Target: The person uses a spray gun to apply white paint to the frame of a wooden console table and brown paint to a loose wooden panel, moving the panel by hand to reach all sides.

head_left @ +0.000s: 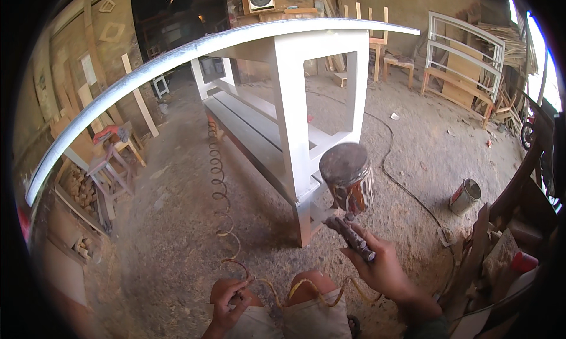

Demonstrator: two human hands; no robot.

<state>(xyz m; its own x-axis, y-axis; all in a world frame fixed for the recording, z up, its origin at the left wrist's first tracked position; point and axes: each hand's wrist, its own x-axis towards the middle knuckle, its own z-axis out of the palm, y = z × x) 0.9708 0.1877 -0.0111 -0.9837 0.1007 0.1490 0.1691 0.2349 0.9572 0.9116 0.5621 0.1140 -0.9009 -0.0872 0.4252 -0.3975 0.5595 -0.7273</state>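
My right hand (377, 268) is wrapped round a paint spray gun (352, 237), its nozzle end facing the near leg of a white-painted wooden table frame (290, 109). A round paint-streaked cup (348, 177) sits on top of the gun and covers part of the frame behind it. My left hand (231, 306) is low in front of my knees, fingers curled round the coiled air hose (271, 290). From there the hose crosses my lap toward the right arm, and its other coils run away along the frame's left side. The frame's lower part near the floor is unpainted brown wood.
A long curved white top edge (171, 59) arches over the frame from left to right. An open can (466, 196) stands on the dusty floor at right, near a dark cable (407, 188). Stools (112, 171) and wood scraps are at left; scrap boards (501, 250) lean at right.
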